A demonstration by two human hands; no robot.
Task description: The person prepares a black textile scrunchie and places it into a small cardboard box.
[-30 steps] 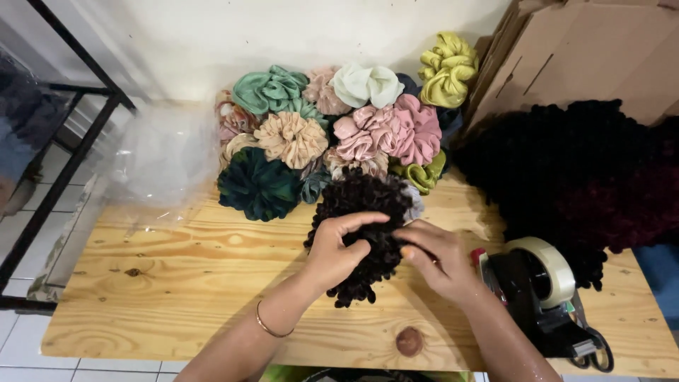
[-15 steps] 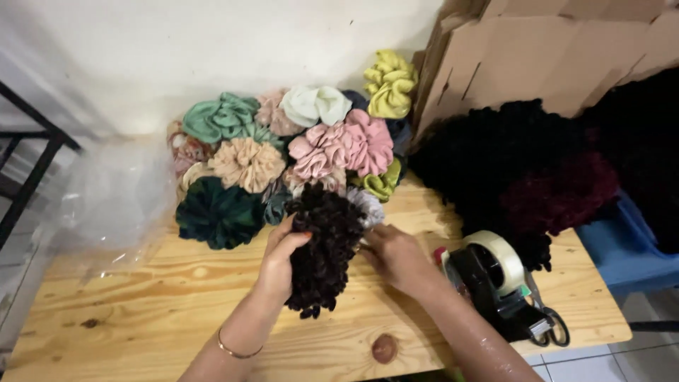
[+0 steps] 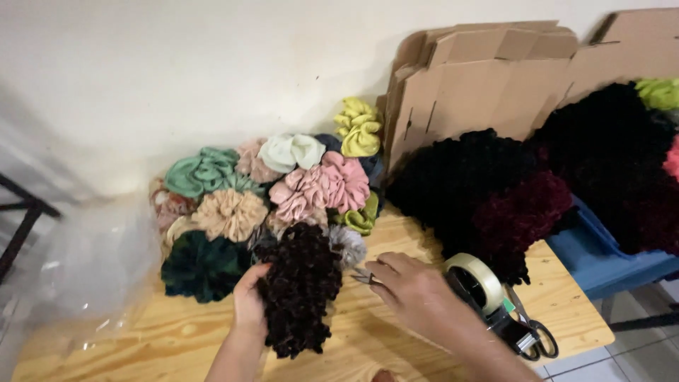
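My left hand [image 3: 249, 301] grips the left side of a bunch of dark brown scrunchies [image 3: 303, 286] that lies on the wooden table [image 3: 177, 339]. Just right of the bunch, my right hand [image 3: 414, 291] is a little apart from it. Its fingers pinch a small metal pair of snips [image 3: 363, 277], whose tip points toward the bunch. A thin bracelet seen earlier on my left wrist is out of frame.
A heap of coloured scrunchies [image 3: 283, 191] lies against the wall behind the bunch. Black and maroon scrunchies [image 3: 495, 205] pile up at the right over a blue bin [image 3: 608, 255]. Flattened cardboard boxes [image 3: 481, 78], a tape dispenser [image 3: 484, 290], scissors [image 3: 539, 338] and clear plastic bags [image 3: 85, 262] are also around.
The view has swung to the right. My right hand has come off the dark bunch and now sits beside it with the snips; my left hand still holds the bunch.
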